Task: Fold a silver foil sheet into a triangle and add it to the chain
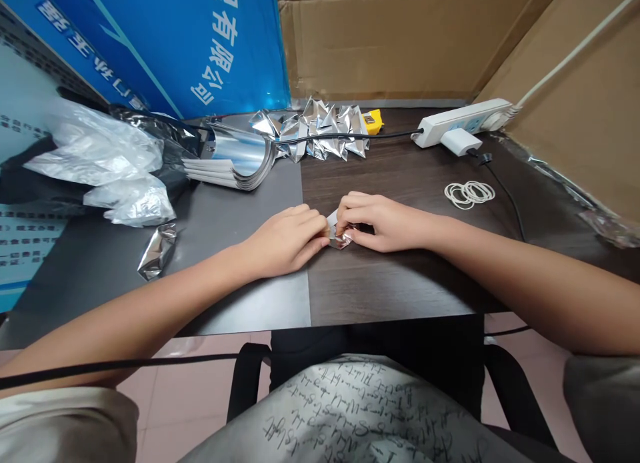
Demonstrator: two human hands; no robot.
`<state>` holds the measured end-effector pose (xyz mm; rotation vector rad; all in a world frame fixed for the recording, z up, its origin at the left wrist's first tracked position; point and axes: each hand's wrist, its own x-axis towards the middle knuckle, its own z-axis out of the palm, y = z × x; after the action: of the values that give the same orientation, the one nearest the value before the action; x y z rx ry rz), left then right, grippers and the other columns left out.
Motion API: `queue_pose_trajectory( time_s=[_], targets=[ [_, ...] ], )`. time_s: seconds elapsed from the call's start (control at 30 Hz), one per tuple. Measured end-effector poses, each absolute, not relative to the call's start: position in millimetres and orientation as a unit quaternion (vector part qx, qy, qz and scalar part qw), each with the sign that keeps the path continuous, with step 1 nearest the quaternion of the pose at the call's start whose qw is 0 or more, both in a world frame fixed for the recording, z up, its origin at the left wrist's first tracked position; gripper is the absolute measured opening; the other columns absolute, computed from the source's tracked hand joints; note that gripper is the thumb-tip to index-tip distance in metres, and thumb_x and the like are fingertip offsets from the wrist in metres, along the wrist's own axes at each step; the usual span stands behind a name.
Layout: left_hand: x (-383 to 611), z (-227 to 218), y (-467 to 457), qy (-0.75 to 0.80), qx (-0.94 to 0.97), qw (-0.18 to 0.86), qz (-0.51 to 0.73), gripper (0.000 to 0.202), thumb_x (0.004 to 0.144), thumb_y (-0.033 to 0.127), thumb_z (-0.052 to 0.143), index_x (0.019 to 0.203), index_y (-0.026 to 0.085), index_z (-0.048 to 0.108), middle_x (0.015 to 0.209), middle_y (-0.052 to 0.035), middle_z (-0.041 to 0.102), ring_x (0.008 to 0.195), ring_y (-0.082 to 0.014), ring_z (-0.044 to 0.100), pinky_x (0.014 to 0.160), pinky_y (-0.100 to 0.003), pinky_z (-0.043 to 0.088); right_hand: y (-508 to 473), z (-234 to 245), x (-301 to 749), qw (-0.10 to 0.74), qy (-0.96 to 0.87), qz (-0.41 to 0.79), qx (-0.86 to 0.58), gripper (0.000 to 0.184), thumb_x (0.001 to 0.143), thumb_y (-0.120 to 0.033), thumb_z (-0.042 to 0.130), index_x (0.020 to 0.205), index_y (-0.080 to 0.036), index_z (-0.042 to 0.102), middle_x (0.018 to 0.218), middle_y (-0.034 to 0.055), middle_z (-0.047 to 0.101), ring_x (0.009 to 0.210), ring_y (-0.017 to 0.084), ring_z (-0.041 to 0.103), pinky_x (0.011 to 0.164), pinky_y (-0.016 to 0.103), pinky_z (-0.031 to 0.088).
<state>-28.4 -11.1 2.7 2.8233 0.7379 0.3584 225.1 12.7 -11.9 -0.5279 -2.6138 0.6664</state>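
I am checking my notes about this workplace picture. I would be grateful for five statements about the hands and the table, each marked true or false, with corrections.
1. The left hand and the right hand touch the same small silvery piece. True.
2. The white loops lie nearer to the person than the power strip. True.
3. The larger silvery packet lies beside the right forearm. False: the larger silvery packet lies on the left side of the table.
4. The yellow object lies at the right end of the folded silvery pieces. True.
5. Nothing is plugged into the power strip. False: a white adapter is.
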Motion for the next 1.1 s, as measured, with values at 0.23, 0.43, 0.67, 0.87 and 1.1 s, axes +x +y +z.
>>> queue_pose_trajectory(
  time_s=[0.23,0.43,0.67,0.87,1.1],
  targets=[
    [-29,-4,-20,0.312,0.929,0.137,0.145,0.024,0.105,0.032,0.045,0.091,0.017,0.057,0.086,-0.0036,0.064,0.078,-0.0172,0.051,0.073,-0.031,0.041,2,-11,217,0.177,-0.94,0.215,-0.199,0.025,0.096,-0.041,0.064,0.097,-0.016,0.066,0.094,0.0071,0.06,0.093,0.018,0.046,0.083,0.03,0.039],
    [-32,-7,-22,0.324,0.929,0.103,0.146,0.024,0.104,0.031,0.045,0.089,0.017,0.057,0.082,-0.0029,0.063,0.074,-0.0177,0.049,0.07,-0.033,0.037,-1,-15,213,0.199,-0.932,0.209,-0.221,0.021,0.101,-0.03,0.056,0.09,-0.015,0.065,0.09,0.0069,0.059,0.09,0.017,0.045,0.082,0.029,0.039],
    [-34,-11,-21,0.313,0.938,0.025,0.146,0.03,0.106,0.034,0.044,0.086,0.017,0.059,0.081,-0.0048,0.06,0.074,-0.0197,0.047,0.069,-0.034,0.034,-1,-18,211,0.221,-0.931,0.194,-0.219,0.025,0.103,-0.028,0.052,0.085,-0.015,0.063,0.087,0.0067,0.058,0.088,0.016,0.046,0.083,0.03,0.04],
    [-33,-13,-22,0.317,0.937,-0.001,0.148,0.032,0.106,0.034,0.045,0.082,0.017,0.058,0.079,-0.0046,0.06,0.073,-0.0203,0.045,0.067,-0.035,0.031,-2,-21,207,0.228,-0.934,0.151,-0.232,0.024,0.1,-0.026,0.054,0.079,-0.015,0.056,0.089,0.007,0.058,0.087,0.016,0.044,0.08,0.03,0.04],
    [-33,-11,-23,0.331,0.933,0.019,0.136,0.03,0.105,0.033,0.046,0.084,0.017,0.061,0.08,-0.0044,0.059,0.074,-0.0211,0.044,0.067,-0.036,0.029,-4,-24,205,0.232,-0.937,0.105,-0.24,0.024,0.099,-0.023,0.056,0.076,-0.015,0.053,0.087,0.0069,0.056,0.087,0.017,0.045,0.08,0.031,0.042]
  ],
)
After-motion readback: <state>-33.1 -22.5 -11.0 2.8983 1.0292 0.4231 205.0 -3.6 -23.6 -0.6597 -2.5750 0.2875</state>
